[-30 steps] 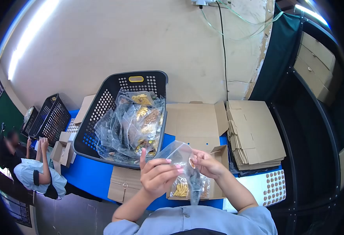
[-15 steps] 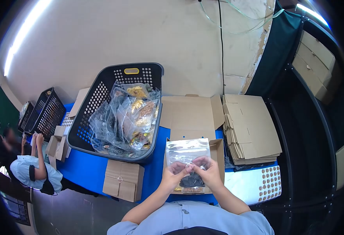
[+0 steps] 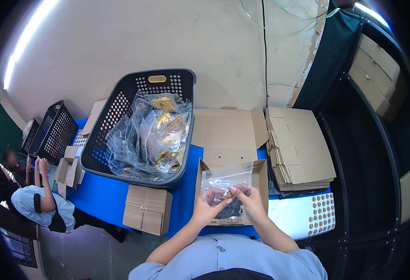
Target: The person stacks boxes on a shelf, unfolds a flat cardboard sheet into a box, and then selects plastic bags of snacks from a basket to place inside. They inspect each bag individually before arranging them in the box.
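Observation:
A small round brown-and-gold sticker (image 3: 227, 194) is pinched between the fingertips of my left hand (image 3: 209, 204) and my right hand (image 3: 248, 199). Both hands are closed, thumbs nearly meeting. Directly beneath them lies a clear zip bag (image 3: 228, 173) with dark ring-like pieces in its lower part. The bag rests in an open cardboard box (image 3: 259, 179), whose lid (image 3: 226, 133) is folded back. More bagged contents, orange-brown, show at the box's near end. My fingers partly cover the bag.
A black basket (image 3: 116, 100) full of filled clear bags (image 3: 156, 135) stands to the left, with a closed carton (image 3: 144, 210) before it. At right are stacked flat cartons (image 3: 303, 144) and a sticker sheet (image 3: 286, 217). Another person (image 3: 44, 205) works at far left.
The sticker's printed face now shows where a pale edge showed before. My hands have shifted slightly, the right fingers closing over the sticker. The view has tilted a little.

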A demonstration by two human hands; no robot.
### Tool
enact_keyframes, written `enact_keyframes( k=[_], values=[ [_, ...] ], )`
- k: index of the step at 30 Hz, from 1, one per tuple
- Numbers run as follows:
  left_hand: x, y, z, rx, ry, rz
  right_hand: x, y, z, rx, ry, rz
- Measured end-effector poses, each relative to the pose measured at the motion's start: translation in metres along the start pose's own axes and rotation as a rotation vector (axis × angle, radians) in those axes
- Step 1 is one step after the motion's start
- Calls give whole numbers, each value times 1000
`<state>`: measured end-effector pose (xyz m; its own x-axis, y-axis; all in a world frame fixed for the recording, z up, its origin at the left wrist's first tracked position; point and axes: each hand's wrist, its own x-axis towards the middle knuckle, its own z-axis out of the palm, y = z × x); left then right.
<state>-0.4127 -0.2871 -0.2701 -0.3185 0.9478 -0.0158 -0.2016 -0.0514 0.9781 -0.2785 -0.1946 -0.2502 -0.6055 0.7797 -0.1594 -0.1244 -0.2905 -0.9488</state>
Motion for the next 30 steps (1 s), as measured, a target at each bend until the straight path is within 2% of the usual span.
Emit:
enact_keyframes(
  k=[3, 5, 9, 12, 14, 16, 19, 22, 23, 24, 28, 30],
  values=[
    [1, -4, 0, -65, -14, 58, -3, -6, 2, 7, 20, 70],
    [-3, -9, 1, -53, -7, 50, -4, -1, 6, -11, 0, -101],
    [-9, -5, 4, 113, -69, 4, -1, -7, -4, 96, 91, -96],
    [-8, -8, 0, 53, -136, -64, 3, -6, -21, 77, -7, -81],
    [-7, -15, -2, -7, 71, -5, -3, -9, -18, -18, -54, -86],
    [-5, -12, -6, -40, 75, 26, -8, -4, -14, -216, -117, -101],
    [-5, 7, -13, -16, 86, 39, -13, -6, -11, -125, -115, -56],
    [-6, 21, -21, 50, -17, 42, -14, -2, -24, -115, -208, -52],
    [-6, 23, -29, 36, -146, 38, -14, -2, -30, -72, -268, -64],
    [-6, 23, -34, 21, -276, 33, -14, -8, -35, -168, -358, -112],
    [-6, 13, -40, -108, -290, 13, -18, -21, -36, -225, -386, -97],
    [-3, 6, -37, 44, 81, 199, -14, -14, -38, -212, -134, -153]
  ],
)
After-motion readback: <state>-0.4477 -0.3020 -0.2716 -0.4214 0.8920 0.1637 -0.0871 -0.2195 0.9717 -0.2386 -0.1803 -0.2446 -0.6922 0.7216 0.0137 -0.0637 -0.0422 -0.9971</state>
